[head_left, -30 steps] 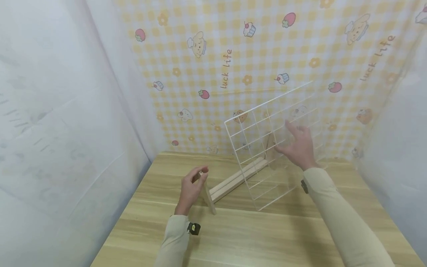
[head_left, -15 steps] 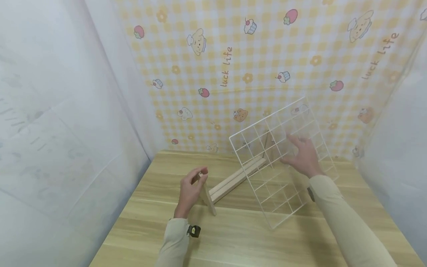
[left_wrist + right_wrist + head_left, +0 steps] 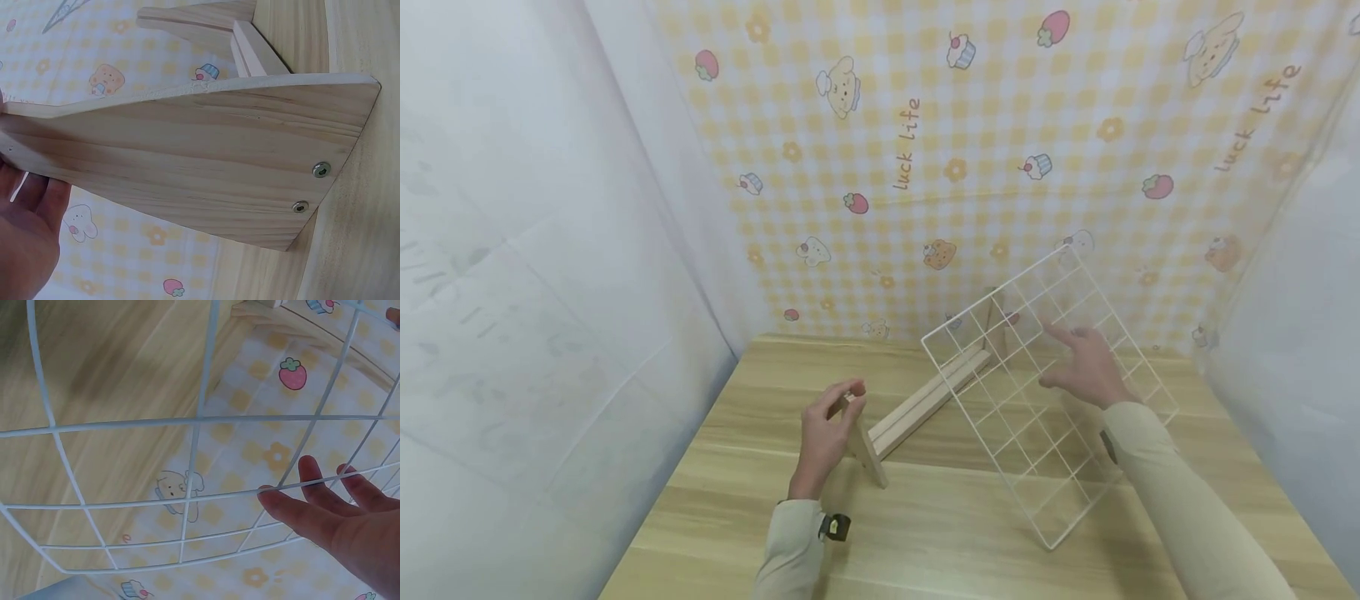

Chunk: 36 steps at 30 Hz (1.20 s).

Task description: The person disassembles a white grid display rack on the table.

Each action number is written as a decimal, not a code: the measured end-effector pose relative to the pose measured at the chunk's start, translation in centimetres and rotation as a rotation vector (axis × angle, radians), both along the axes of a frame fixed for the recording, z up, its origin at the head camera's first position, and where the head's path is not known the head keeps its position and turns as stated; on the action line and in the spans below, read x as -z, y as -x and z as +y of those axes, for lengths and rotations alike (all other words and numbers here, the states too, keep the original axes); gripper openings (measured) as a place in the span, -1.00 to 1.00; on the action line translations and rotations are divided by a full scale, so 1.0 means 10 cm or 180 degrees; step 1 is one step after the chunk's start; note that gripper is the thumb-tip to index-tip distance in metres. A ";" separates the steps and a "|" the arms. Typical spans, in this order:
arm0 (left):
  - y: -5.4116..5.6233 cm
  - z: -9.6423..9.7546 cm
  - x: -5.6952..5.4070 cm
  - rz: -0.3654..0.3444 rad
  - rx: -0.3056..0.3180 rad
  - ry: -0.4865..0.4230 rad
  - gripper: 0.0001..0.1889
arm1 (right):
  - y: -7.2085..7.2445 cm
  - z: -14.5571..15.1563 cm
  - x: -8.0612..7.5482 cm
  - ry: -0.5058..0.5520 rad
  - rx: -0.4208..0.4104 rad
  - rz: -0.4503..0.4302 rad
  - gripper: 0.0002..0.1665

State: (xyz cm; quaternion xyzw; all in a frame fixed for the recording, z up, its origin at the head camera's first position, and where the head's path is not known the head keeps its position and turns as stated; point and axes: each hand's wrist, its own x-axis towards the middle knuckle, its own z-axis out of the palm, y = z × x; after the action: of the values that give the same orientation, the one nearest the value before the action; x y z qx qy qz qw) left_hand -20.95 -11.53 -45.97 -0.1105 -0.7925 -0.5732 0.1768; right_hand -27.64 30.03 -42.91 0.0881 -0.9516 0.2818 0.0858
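A wooden stand (image 3: 928,407) lies diagonally on the table, two side boards joined by long crossbars. My left hand (image 3: 823,429) grips the upper end of the near side board (image 3: 187,147), whose outer face shows two metal bolts. My right hand (image 3: 1088,367) holds a white wire grid panel (image 3: 199,419) above the table, its fingers among the wires in the right wrist view. The panel is tilted, and its upper left part passes in front of the far side board (image 3: 990,329). Some of the right fingers are hard to make out.
The wood-grain table (image 3: 760,533) runs back to a yellow checked cloth (image 3: 955,133) with printed cakes and strawberries. White sheets hang at the left (image 3: 535,250) and right (image 3: 1292,317). Each wrist wears a dark strap.
The right hand has moved slightly right and down. The wire grid panel has come lower and turned, its near corner now closer to me. The left hand and stand stay nearly in place.
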 end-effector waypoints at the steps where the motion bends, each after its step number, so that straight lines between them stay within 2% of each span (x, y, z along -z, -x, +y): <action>1: 0.01 0.00 0.02 0.0019 -0.0012 0.0017 -0.72 | 0.00 0.01 0.01 -0.0031 -0.0013 0.0012 0.08; 9: 0.01 0.01 0.09 0.0143 -0.0100 0.0094 -0.75 | -0.01 0.04 0.13 -0.0105 -0.0126 -0.0104 0.10; 14: 0.02 -0.02 0.14 0.0241 -0.0067 0.0101 -0.74 | 0.01 0.07 0.21 -0.0128 -0.0154 -0.0186 0.10; 21: 0.01 -0.05 0.13 0.0384 0.0064 0.0033 -0.74 | 0.02 0.07 0.28 -0.0144 -0.0188 -0.0160 0.10; 27: 0.00 -0.05 0.14 0.0283 0.0027 0.0052 -0.73 | 0.00 0.09 0.31 -0.0126 -0.0215 -0.0292 0.10; 32: -0.03 -0.04 0.13 0.0162 -0.0050 0.0011 -0.71 | 0.00 0.11 0.34 -0.0180 -0.0275 -0.0295 0.08; 36: -0.06 -0.04 0.13 0.0212 -0.0033 0.0021 -0.71 | -0.01 0.11 0.35 -0.0202 -0.0349 -0.0390 0.09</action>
State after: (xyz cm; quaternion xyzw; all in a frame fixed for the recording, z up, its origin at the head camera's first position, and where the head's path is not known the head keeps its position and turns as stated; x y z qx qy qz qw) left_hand -20.37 -11.93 -47.24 -0.1260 -0.7886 -0.5657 0.2057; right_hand -27.56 31.15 -46.45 0.1253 -0.9572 0.2607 0.0091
